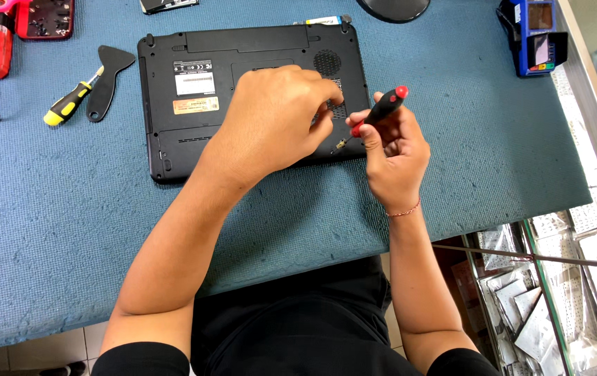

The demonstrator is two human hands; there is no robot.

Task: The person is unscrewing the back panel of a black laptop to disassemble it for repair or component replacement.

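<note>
Where the bench (48, 230) meets the person's lap at its near edge, both forearms reach up over the blue mat toward the laptop (194, 125), which lies upside down, black underside up, its long axis running parallel to that near edge and its hinge side facing the far edge. The right hand (392, 157) is closed around a screwdriver (378, 115) with a black and red handle, held slanted: the red cap points up and toward the right edge, the tip down and left onto the laptop's near right corner. The left hand (274, 118) rests palm down over the right part of the laptop, fingers curled together and pinching near the tip, hiding what lies beneath. Toward the far left corner lie a yellow-handled screwdriver (68, 104) and a black pry tool (107, 80), with a red tray (44, 17) beyond. A blue device (532, 35) stands at the far right corner.
</note>
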